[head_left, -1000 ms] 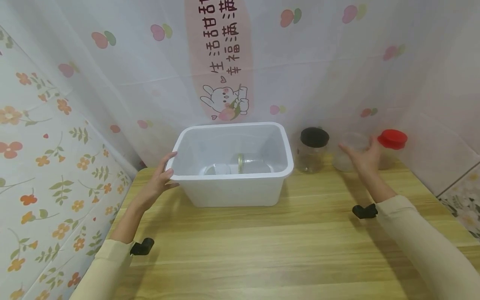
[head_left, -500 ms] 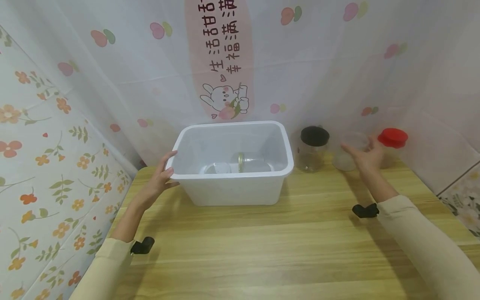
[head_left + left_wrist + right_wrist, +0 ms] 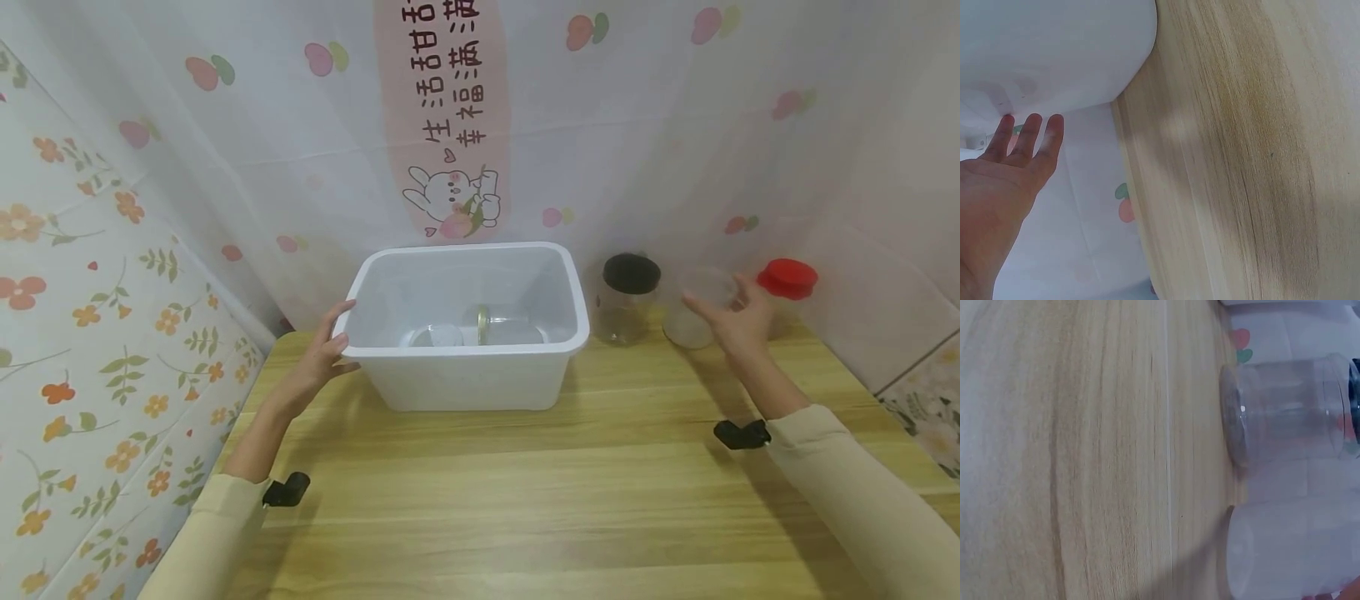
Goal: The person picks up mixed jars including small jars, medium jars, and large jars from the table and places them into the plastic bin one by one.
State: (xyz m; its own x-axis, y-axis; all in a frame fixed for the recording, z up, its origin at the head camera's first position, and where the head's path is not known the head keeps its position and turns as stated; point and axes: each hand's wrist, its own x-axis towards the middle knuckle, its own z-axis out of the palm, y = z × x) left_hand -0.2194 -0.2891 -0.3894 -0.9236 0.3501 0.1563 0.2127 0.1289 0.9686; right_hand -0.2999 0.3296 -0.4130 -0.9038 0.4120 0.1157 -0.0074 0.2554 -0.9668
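Note:
My left hand (image 3: 318, 358) holds the left rim of a white plastic bin (image 3: 465, 379), with its fingers against the outer wall. In the left wrist view, three of those fingertips (image 3: 1034, 119) touch the bin wall (image 3: 1079, 44). My right hand (image 3: 738, 321) grips a frosted clear jar (image 3: 686, 323), thumb on its left side and fingers behind; no lid shows on it. In the right wrist view, the jar (image 3: 1291, 550) stands close to the table, and only bits of the hand show at the lower right corner.
Left of the held jar stands a clear jar with a black lid (image 3: 632, 273); right of it, a jar with a red lid (image 3: 787, 278). Inside the bin lie a jar with a gold lid (image 3: 483, 323) and another clear container (image 3: 437, 336). Patterned curtains (image 3: 637, 125) border the wooden table (image 3: 480, 500).
My right hand and forearm have shifted slightly to the right, with the fingers now closer around the frosted jar. The left hand and the bin have kept their places.

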